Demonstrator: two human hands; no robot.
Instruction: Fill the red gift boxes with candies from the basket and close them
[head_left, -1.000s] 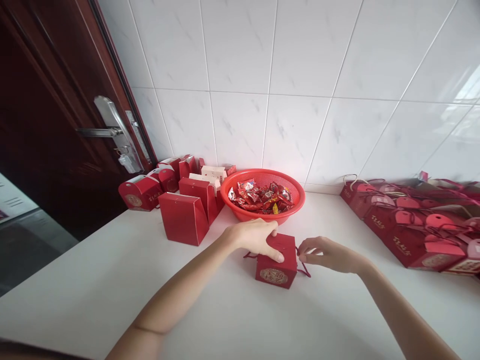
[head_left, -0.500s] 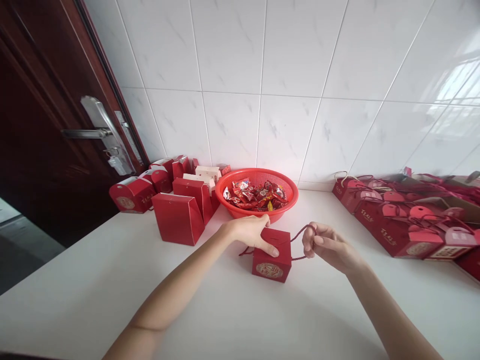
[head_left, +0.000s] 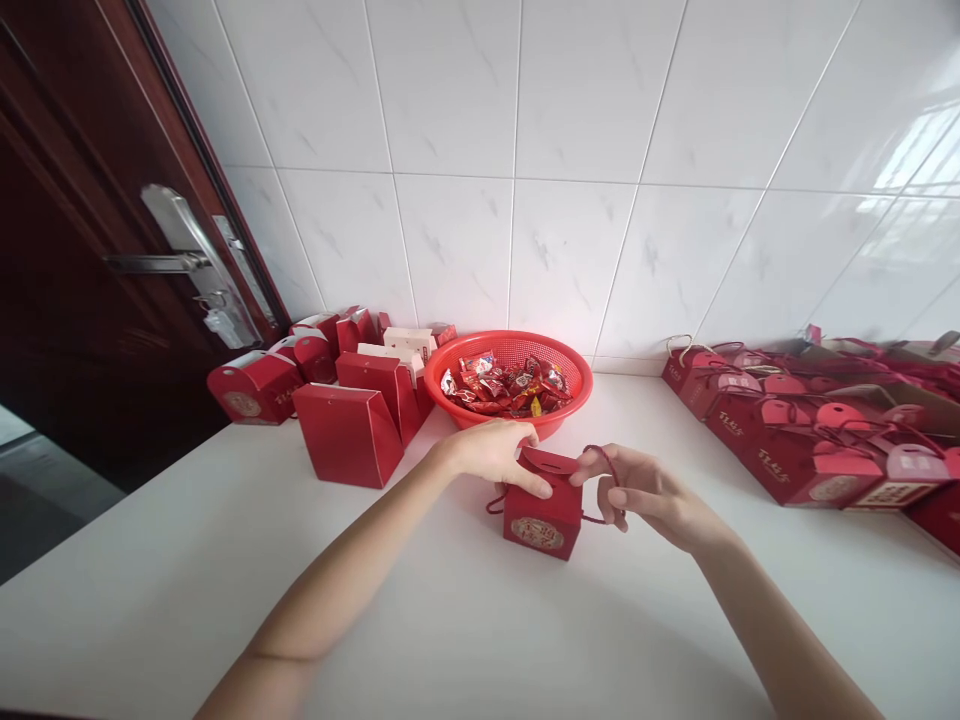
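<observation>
A small red box (head_left: 541, 515) with a gold emblem stands on the white table, its slotted top flap (head_left: 551, 462) raised a little. My left hand (head_left: 501, 455) grips the box from its left side, thumb on the top near the front edge. At the right side my right hand (head_left: 630, 487) has the dark red cord (head_left: 611, 462) looped over its fingers, with the fingertips at the box's top right edge. Another part of the cord (head_left: 495, 505) sticks out at the left of the box.
Behind the box a red basket (head_left: 508, 342) holds wrapped candies. Red and white boxes (head_left: 341, 435) stand at the left, near a dark door (head_left: 67, 200). Several red boxes with cords (head_left: 772, 450) are grouped at the right. A tiled wall (head_left: 450, 100) closes the back.
The top flap, flat before, has risen. My right hand has moved left to the box with the cord, and its fingers have spread somewhat. My left hand keeps its hold.
</observation>
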